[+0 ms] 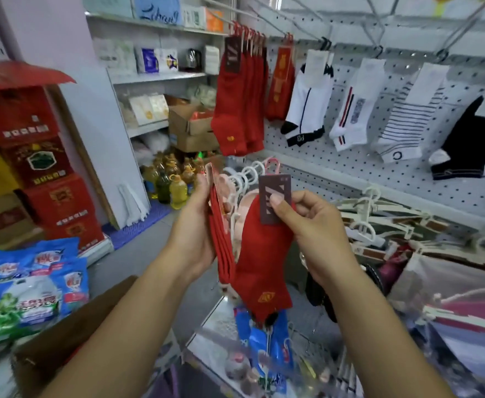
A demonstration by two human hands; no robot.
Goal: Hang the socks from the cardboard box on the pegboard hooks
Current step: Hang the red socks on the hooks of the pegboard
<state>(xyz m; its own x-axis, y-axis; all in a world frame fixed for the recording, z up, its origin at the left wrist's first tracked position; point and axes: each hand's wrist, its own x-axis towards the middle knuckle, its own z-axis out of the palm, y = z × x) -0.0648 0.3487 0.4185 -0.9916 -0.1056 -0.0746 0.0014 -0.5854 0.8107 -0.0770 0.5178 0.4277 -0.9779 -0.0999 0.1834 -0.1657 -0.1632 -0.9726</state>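
Observation:
My left hand (pixel 197 225) grips a stack of red socks (pixel 221 248) seen edge-on, with white and pink hanger hooks sticking up from it. My right hand (pixel 307 225) pinches the brown label card (pixel 274 198) of one red sock (pixel 261 268) that hangs down just right of the stack. Above, on the white pegboard (pixel 407 173), a bunch of the same red socks (pixel 240 101) hangs from a hook at the upper left. A brown cardboard box (pixel 72 334) sits at the lower left under my left forearm; its inside is hidden.
White, striped and black socks (pixel 347 116) hang along the pegboard to the right. Loose white hangers (pixel 379 222) lie on the shelf below. Blue detergent bags (pixel 32 288), red cartons (pixel 46 173), oil bottles (pixel 175 185) and store shelves stand to the left.

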